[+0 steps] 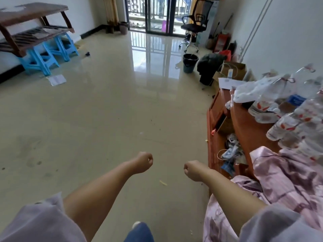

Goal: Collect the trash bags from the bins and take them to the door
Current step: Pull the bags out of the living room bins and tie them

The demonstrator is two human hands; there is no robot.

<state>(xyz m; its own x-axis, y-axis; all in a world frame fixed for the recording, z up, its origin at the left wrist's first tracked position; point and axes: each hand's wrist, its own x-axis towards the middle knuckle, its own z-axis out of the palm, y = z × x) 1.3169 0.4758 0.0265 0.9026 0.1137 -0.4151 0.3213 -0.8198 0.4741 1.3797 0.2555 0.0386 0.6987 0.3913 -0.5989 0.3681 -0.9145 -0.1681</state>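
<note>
A dark blue bin (190, 63) lined with a black bag stands on the floor far ahead, right of centre. Just right of it sits a bulging black trash bag (208, 67) over another dark bin. A small brown bin (123, 27) stands by the balcony door at the back. My left hand (143, 162) and my right hand (191, 170) are stretched out over the floor in the lower middle, both curled into fists and holding nothing. They are far from all the bins.
A red-brown wooden cabinet (248, 130) along the right is piled with water bottles (293, 123), a white plastic bag and pink cloth (283, 175). A black office chair (195, 23) stands at the back right. Blue stools (45, 56) under a wooden rack are at left. Paper (56, 79) lies on the glossy floor.
</note>
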